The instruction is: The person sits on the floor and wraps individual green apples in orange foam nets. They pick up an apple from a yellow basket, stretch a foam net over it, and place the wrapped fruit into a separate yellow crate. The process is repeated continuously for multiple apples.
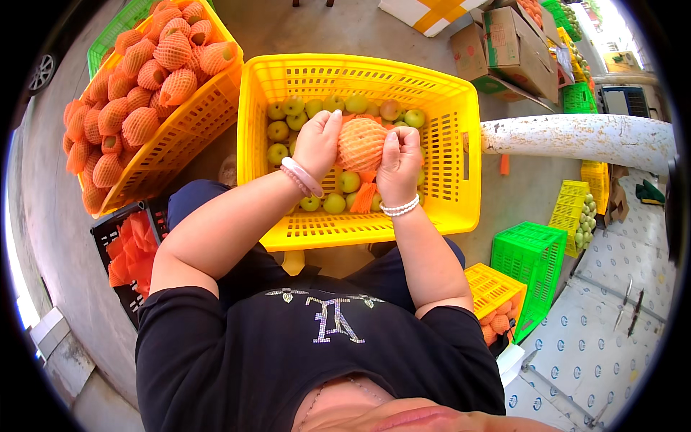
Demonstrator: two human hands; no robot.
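Note:
Between my two hands is a round fruit in an orange foam net sleeve (361,144), above a yellow plastic crate (442,218). My left hand (319,141) grips the net at the fruit's left side, with thumb and bent fingers together. My right hand (399,162) pinches the net at the right side. The net hides most of the fruit. Below my hands, several bare green apples (334,203) lie in the crate, some with a reddish tint. A loose orange foam net (365,197) lies among them, and more orange net shows behind the held fruit.
At the left, a tilted yellow crate (178,146) is heaped with net-wrapped fruit (141,125). A black crate (102,232) with loose orange nets (132,245) stands below it. A rusty white pipe (577,137) reaches the crate's right side. Green crates (526,259) and cardboard boxes (513,46) stand right.

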